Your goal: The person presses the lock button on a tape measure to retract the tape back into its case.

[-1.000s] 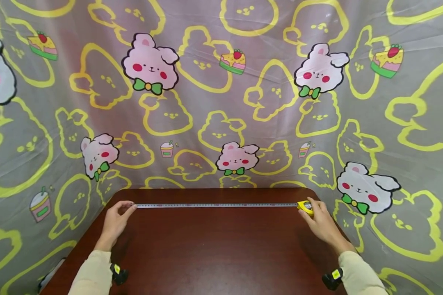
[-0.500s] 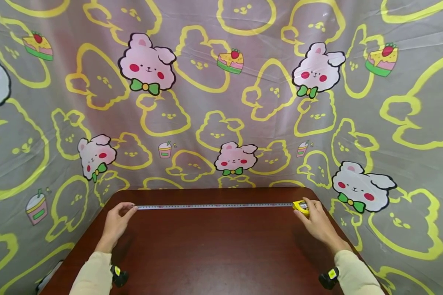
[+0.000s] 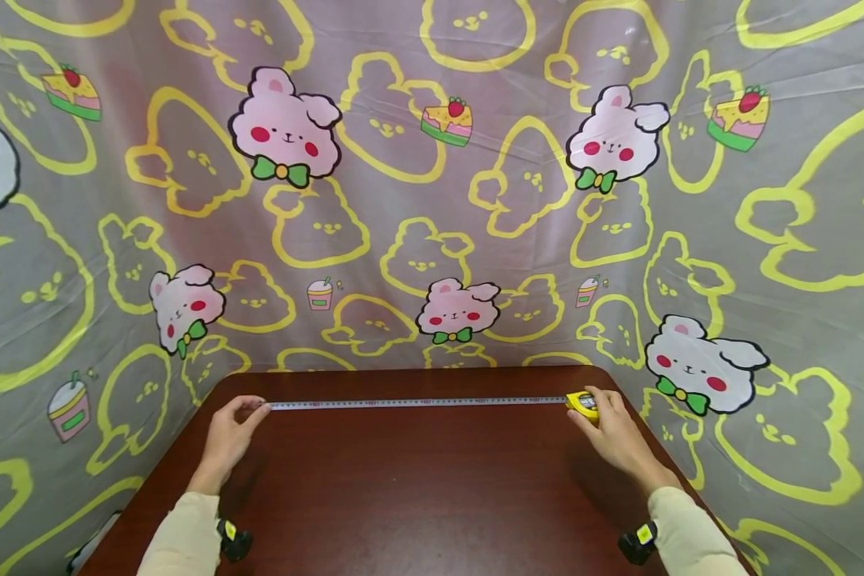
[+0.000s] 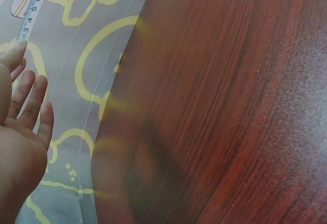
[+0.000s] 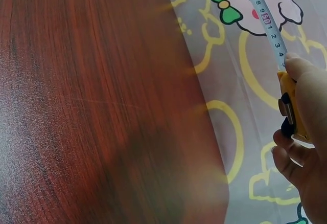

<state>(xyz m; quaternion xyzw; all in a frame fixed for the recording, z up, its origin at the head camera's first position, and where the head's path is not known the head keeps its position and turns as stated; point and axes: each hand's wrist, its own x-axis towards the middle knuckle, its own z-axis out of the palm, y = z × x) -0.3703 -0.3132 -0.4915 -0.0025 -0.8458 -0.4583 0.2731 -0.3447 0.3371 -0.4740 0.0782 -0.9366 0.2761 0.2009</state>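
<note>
A tape measure with a yellow case is gripped by my right hand near the table's far right. Its white blade is drawn out straight across, held above the table. At the far left, my left hand pinches the blade's free end between thumb and forefinger, the end itself hidden by the fingertips. In the left wrist view, low numbers show on the blade just past the left fingers. From the right wrist view, the blade shows a red 50 mark near the yellow case, with the right thumb beside its mouth.
Beneath the hands lies a dark red-brown wooden table with rounded far corners. A grey curtain printed with rabbits and yellow outlines hangs behind it and along both sides. Black cameras sit at both wrists.
The yellow case and my right hand have moved slightly left, toward the left hand, and the drawn-out blade looks a little shorter. The left hand keeps its pinch, and the head view has shifted slightly.
</note>
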